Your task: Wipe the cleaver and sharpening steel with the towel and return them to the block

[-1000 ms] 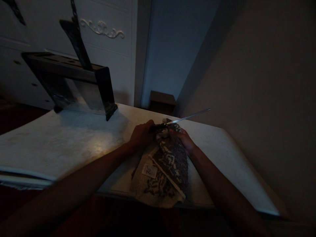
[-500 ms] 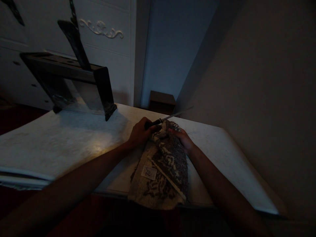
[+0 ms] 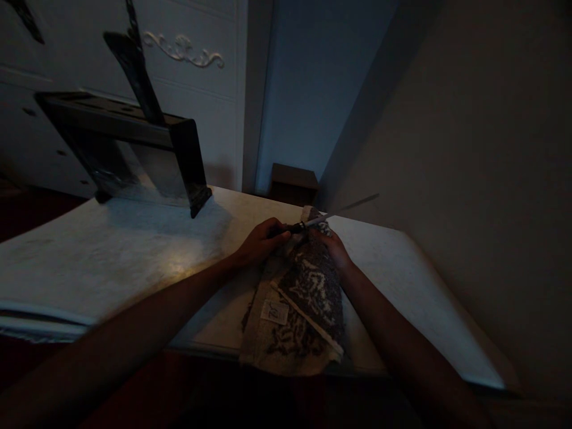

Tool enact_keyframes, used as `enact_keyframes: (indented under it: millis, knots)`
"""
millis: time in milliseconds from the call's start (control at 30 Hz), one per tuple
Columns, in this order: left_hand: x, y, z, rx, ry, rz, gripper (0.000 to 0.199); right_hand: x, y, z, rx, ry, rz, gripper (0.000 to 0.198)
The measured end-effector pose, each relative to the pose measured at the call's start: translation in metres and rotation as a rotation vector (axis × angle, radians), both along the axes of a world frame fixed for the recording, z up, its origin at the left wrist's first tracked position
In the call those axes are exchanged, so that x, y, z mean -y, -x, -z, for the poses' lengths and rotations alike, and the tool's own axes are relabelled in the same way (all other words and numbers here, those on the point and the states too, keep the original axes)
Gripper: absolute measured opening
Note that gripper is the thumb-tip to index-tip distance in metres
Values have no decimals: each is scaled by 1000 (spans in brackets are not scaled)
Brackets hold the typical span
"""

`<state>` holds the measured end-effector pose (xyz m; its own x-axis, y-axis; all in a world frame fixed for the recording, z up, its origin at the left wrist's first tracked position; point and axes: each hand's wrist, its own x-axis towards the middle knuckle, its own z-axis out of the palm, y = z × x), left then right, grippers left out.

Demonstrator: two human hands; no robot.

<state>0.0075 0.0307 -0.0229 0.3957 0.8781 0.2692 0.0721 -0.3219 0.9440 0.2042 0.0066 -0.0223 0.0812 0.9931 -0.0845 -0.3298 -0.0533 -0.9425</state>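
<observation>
My left hand is closed round the black handle of a knife. Its thin, narrow blade points right and slightly away, above the far edge of the table. A brown and beige patterned towel with a small white label lies folded beneath both hands and hangs over the near edge. My right hand grips the towel's upper right part, close under the base of the blade. Dim light hides the fingertips, and I cannot tell whether the cloth touches the blade.
A dark knife block with clear sides and a black handle sticking up stands at the table's far left. The white marbled table ends near a wall on the right. Behind it are a white panelled cupboard and a small brown box.
The knife has moved to the right with my left hand, its tip reaching further out. The towel has shifted slightly right, and its top end now shows behind the blade.
</observation>
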Motion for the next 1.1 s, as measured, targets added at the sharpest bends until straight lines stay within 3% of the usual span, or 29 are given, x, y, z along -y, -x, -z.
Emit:
enact_keyframes:
  millis: [167,367,1100]
  knots:
    - [1,-1,1,65,73,84,28,-2,-4,5,70,-66,7,33]
    - [3,0,-2,46,85,48,28,2,-2,-3,152,5,7,37]
    - [-3,1,4,-204,-123,-169,26,2,0,-3,343,15,-1,42]
